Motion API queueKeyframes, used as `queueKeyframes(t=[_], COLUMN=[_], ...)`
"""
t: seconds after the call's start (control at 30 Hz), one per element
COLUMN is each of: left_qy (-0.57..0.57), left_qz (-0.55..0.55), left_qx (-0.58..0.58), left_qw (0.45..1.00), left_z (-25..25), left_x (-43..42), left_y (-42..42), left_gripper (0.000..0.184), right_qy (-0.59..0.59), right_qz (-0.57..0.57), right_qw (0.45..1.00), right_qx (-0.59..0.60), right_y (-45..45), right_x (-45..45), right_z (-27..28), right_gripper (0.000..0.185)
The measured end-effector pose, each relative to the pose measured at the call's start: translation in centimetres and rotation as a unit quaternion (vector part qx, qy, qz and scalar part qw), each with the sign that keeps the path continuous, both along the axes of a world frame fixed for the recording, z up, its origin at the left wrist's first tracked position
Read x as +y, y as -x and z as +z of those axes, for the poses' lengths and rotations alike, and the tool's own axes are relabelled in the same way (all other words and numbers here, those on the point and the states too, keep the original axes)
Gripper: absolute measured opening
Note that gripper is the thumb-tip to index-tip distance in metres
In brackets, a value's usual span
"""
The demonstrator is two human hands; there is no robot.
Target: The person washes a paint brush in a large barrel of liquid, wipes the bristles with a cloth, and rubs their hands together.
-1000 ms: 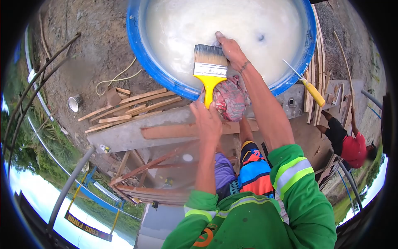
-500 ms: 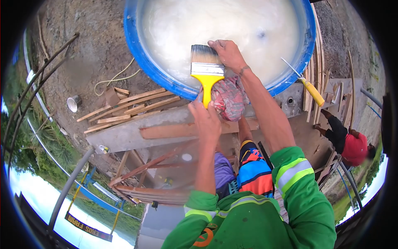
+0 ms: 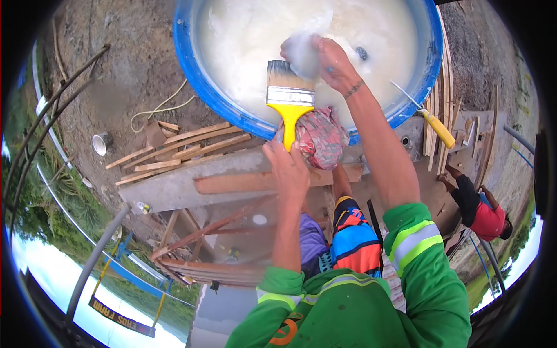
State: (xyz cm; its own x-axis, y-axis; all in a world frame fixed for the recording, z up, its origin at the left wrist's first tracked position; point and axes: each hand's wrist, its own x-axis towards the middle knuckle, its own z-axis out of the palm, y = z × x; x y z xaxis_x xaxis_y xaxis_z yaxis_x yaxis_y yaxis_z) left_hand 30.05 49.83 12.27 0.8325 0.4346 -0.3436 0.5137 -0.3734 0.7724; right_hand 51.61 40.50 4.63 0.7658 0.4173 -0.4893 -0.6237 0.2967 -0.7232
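Note:
My left hand (image 3: 286, 168) is closed around the yellow handle of a wide paintbrush (image 3: 291, 95), whose dark-tipped bristles point up over the tub's near rim. A reddish patterned cloth (image 3: 322, 139) lies bunched on that rim, beside the handle. Over the whitish liquid (image 3: 249, 52), my right hand (image 3: 332, 61) is cupped just beyond the bristles, thumb apart from the fingertips. A pale splash (image 3: 304, 55) partly covers its fingers, and it grips no solid object. The round blue tub (image 3: 200, 87) holds the liquid.
A yellow-handled screwdriver-like tool (image 3: 436, 127) rests across the right rim. Wooden strips (image 3: 180, 148) lie at left, and more planks (image 3: 447, 87) at right. Below the tub runs a concrete ledge (image 3: 156, 194). A person in a red shirt (image 3: 490, 220) is at far right.
My right hand has moved off the bristles, farther over the tub, and whitish liquid now splashes around its fingers. The paintbrush stays in my left hand. The person at right has shifted.

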Motion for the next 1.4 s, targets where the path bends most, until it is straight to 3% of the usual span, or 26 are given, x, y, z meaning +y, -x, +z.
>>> queueKeyframes(t=[0.07,0.13,0.23,0.43,0.53,0.57,0.7,0.9,1.0,1.17,1.27,1.33,1.4], left_qy=[-0.003,-0.024,-0.026,-0.027,-0.021,-0.009,-0.002,0.002,-0.007,-0.006,0.000,0.000,-0.023], left_qz=[-0.005,-0.018,-0.019,-0.026,-0.003,0.003,0.000,0.000,-0.003,-0.004,-0.005,-0.007,-0.010], left_qx=[-0.005,-0.011,0.016,0.005,-0.010,-0.003,0.008,0.036,0.024,0.010,0.016,0.007,0.001], left_qw=[1.000,0.999,0.999,0.999,1.000,1.000,1.000,0.999,1.000,1.000,1.000,1.000,1.000], left_z=[-0.1,-0.4,-0.4,0.1,-0.4,-0.3,0.3,0.5,0.4,-0.2,-0.1,-0.2,-0.4], left_x=[-0.1,0.2,0.1,0.3,0.1,-0.1,-0.1,0.0,0.1,0.0,0.0,0.1,0.1], left_y=[0.0,0.1,0.2,0.0,0.0,0.0,-0.4,-0.5,-0.4,-0.1,-0.1,-0.1,-0.1], left_gripper=[0.040,0.040,0.040,0.039,0.039,0.039,0.039,0.039,0.040,0.040,0.040,0.040,0.037], right_qy=[0.154,0.304,0.381,0.464,0.318,0.278,0.291,0.411,0.399,0.460,0.267,0.142,0.061], right_qz=[0.135,0.248,0.283,0.156,0.167,0.200,0.317,0.273,0.114,-0.003,-0.256,-0.225,-0.175], right_qw=[0.961,0.859,0.835,0.824,0.919,0.924,0.867,0.808,0.906,0.887,0.920,0.957,0.973], right_qx=[-0.183,-0.328,-0.278,-0.285,-0.163,-0.169,-0.252,-0.322,-0.078,0.035,0.129,0.113,0.137], right_y=[0.7,1.0,0.4,-1.1,-1.4,-0.9,-0.5,0.1,-0.7,-0.7,-0.5,-0.3,0.1], right_x=[2.5,4.7,5.7,3.6,2.5,2.6,3.6,4.9,1.9,-3.8,-3.1,-3.0,-0.3], right_z=[1.1,1.3,0.5,-2.1,-0.8,0.1,1.0,-1.1,-4.8,-9.6,-9.0,-7.8,-1.0], right_gripper=[0.033,0.032,0.031,0.040,0.045,0.048,0.046,0.045,0.047,0.036,0.033,0.030,0.030])
